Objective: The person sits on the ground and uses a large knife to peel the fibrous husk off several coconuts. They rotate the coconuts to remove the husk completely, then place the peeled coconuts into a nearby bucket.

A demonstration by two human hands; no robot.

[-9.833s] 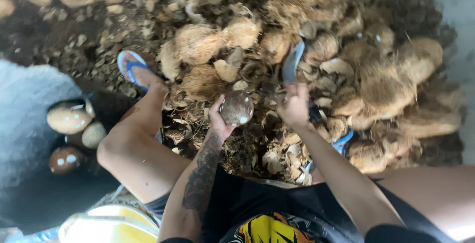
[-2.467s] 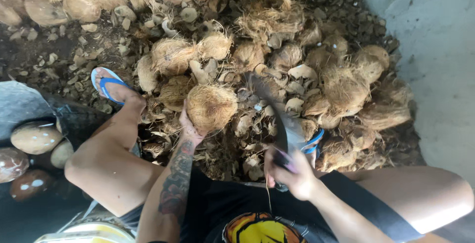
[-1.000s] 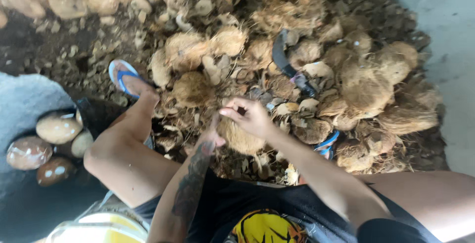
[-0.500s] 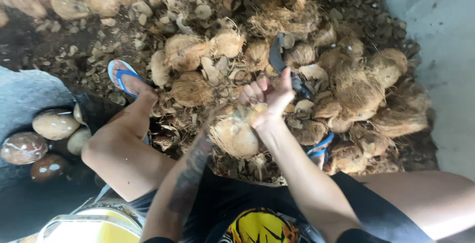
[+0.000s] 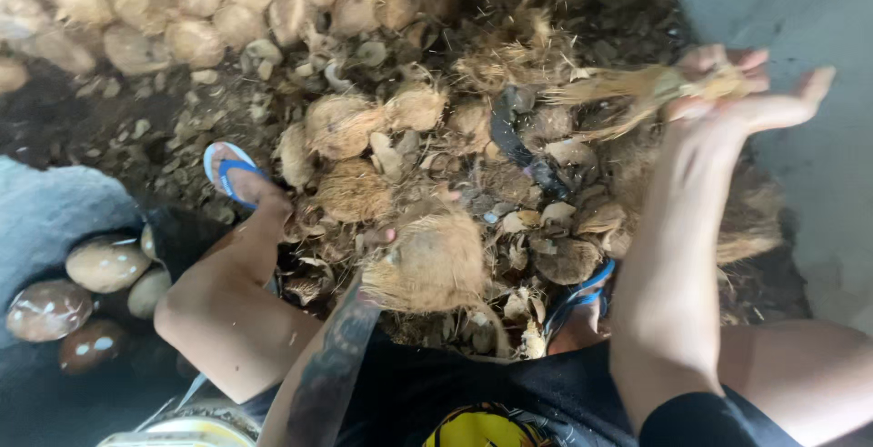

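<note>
A half-husked coconut (image 5: 429, 263) with shaggy brown fibre sits low in the middle, between my knees. My left hand (image 5: 382, 240) grips it from the left side and is mostly hidden behind it; my tattooed forearm leads up to it. My right hand (image 5: 738, 92) is raised at the upper right, blurred, with a torn strip of husk (image 5: 627, 94) pinched between thumb and fingers. A dark curved blade (image 5: 516, 145) stands among the husks beyond the coconut, apart from both hands.
A heap of husk pieces (image 5: 350, 129) covers the ground ahead. Peeled brown coconuts (image 5: 105, 263) lie at the left on a grey cloth (image 5: 50, 215). My feet wear blue sandals (image 5: 227, 172). Grey concrete (image 5: 800, 10) runs along the right.
My right hand has pulled a strip of husk off the coconut and swung up and to the right with it. The left hand still holds the coconut, now lower.
</note>
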